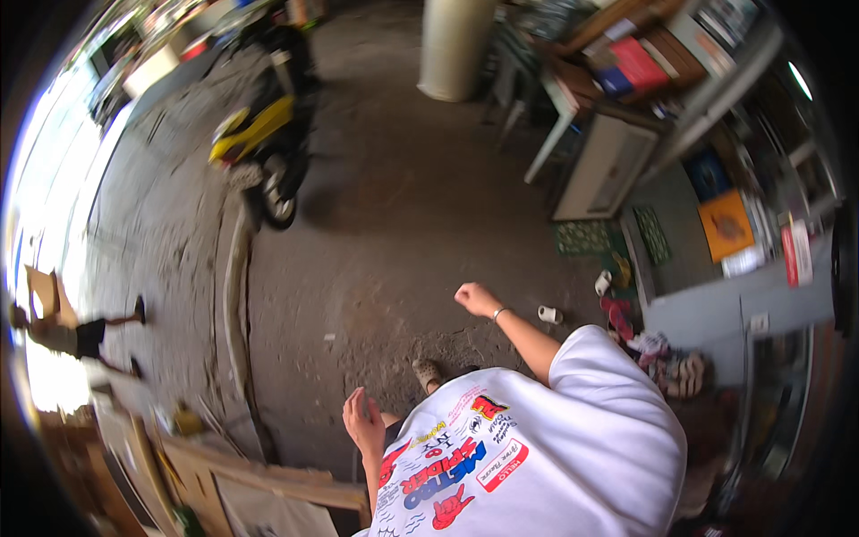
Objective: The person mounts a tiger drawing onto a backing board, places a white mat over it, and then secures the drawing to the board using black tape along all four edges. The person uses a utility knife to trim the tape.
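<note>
My right hand is held out in front of my body, its fingers curled in and nothing visible in them. A thin bracelet circles that wrist. Lower and to the left, my left hand hangs beside my white printed T-shirt with its fingers loosely apart, holding nothing that I can see. Neither hand touches any object. Below them, one foot in a beige clog steps on the dark concrete floor. A white slipper lies on the floor near my right forearm.
A yellow-and-black scooter stands ahead left beside a raised floor edge. At far left, a person carries a cardboard box. Wooden boards lean at lower left. A cluttered table, green mats and a shoe pile line the right.
</note>
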Demonstrator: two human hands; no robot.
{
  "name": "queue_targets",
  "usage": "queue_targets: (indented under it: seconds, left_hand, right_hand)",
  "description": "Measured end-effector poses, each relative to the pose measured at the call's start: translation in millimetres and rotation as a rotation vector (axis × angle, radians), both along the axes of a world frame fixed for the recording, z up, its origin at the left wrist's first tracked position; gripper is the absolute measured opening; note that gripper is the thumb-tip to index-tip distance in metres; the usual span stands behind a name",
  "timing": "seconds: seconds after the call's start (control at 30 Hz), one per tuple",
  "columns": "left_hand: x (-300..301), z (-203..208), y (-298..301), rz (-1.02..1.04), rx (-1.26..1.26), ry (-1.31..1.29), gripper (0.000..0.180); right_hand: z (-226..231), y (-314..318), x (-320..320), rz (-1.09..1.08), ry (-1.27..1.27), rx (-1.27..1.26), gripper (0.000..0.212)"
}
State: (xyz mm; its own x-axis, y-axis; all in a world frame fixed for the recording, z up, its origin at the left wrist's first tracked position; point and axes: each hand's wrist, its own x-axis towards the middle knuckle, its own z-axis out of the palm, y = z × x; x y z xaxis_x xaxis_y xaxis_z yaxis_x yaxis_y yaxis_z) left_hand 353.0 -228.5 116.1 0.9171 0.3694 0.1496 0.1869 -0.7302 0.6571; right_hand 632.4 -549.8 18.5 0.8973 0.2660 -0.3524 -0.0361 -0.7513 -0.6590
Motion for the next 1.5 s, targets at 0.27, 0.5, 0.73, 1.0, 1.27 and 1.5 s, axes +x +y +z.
queue_targets:
  seconds: [0.27,0.5,0.73,1.0,1.27,1.5]
  left_hand:
    - [106.1,-98.5,26.1,-0.296,-0.219,0.643,0.03]
    - [168.2,-191.7,34.5,-0.5,0.011,1.117,0.03]
    - [373.3,-196.8,-14.3,-0.829,0.054,0.952,0.029]
    - [703.7,-212.9,-251.8,-0.937,0.267,0.643,0.032]
    - [774.7,-135.1,-553.3,-0.832,-0.053,0.619,0.039]
    - [801.3,-104.6,-736.7,-1.08,-0.091,0.392,0.031]
  right_hand:
    - [-10.5,-132.5,-3.5,-0.678,-0.043,0.121,0.028]
    - [-76.2,-189.9,-47.1,-0.797,0.151,0.126,0.034]
    - [-101.7,-248.6,-43.9,-0.819,0.403,-0.053,0.038]
    - [-109.8,-385.1,54.9,-1.384,0.107,0.162,0.04]
    - [-45.7,-581.0,205.0,-1.287,-0.072,0.294,0.057]
    - [-18.8,-747.8,353.6,-1.084,-0.249,0.335,0.059]
